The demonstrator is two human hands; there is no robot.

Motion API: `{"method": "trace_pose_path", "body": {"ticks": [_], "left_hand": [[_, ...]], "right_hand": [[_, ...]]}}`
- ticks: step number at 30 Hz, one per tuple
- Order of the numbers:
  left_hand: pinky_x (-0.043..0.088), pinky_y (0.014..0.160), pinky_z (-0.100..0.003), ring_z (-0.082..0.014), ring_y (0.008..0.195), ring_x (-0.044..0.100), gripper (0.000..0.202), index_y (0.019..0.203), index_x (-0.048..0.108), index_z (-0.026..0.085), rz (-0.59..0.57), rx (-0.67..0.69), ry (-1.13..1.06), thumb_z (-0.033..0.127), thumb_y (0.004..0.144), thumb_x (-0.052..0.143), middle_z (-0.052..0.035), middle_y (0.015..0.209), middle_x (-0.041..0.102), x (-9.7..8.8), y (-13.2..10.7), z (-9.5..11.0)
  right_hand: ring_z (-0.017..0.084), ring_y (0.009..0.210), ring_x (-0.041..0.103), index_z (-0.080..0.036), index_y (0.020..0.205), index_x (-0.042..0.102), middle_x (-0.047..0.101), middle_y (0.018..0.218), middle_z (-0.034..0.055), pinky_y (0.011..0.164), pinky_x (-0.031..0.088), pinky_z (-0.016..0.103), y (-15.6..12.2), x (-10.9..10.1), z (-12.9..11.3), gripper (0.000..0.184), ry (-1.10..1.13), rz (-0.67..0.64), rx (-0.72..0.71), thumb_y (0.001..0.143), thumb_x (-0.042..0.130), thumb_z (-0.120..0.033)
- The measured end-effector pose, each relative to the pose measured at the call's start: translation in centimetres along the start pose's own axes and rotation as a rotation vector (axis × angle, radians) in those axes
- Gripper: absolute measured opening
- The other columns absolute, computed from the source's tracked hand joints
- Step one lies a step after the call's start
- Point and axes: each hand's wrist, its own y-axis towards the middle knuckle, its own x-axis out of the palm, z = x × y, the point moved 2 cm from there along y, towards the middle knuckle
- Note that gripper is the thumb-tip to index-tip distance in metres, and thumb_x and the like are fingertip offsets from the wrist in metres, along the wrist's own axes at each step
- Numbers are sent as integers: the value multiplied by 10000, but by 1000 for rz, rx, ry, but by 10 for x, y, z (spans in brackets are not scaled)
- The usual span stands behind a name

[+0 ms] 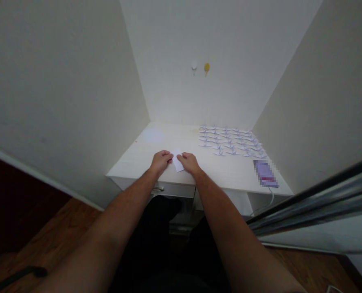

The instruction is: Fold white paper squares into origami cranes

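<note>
Between my hands, near the front edge of the white desk point(138, 165), is a small piece of white paper point(177, 162), with straight edges and a corner pointing toward me. My left hand point(161, 160) pinches the paper's left edge between thumb and fingers. On the opposite side, my right hand point(189, 162) is closed on its right edge, the thumb lying on top. Some of the fingertips and the underside of the paper are hidden. Farther back on the right, several folded paper cranes point(229, 141) stand in rows.
A phone-like device point(264, 173), blurred out, lies at the desk's right end with a white cable point(271, 197) hanging over the edge. A drawer handle point(158, 189) is under the desktop. Walls enclose the desk; a white hook point(194, 66) and a yellow hook point(207, 67) are on the back one.
</note>
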Motion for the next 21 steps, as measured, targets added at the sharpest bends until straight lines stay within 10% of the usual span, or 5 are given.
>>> {"method": "trace_pose_path", "body": {"ticks": [21], "left_hand": [[326, 461, -229, -103, 433, 463, 192, 614, 570, 176, -234, -126, 140, 305, 593, 710, 30, 486, 541, -5, 6, -1]], "right_hand": [[120, 592, 478, -179, 577, 549, 535, 580, -21, 558, 334, 236, 6, 2, 6, 278, 170, 65, 47, 776, 472, -357]]}}
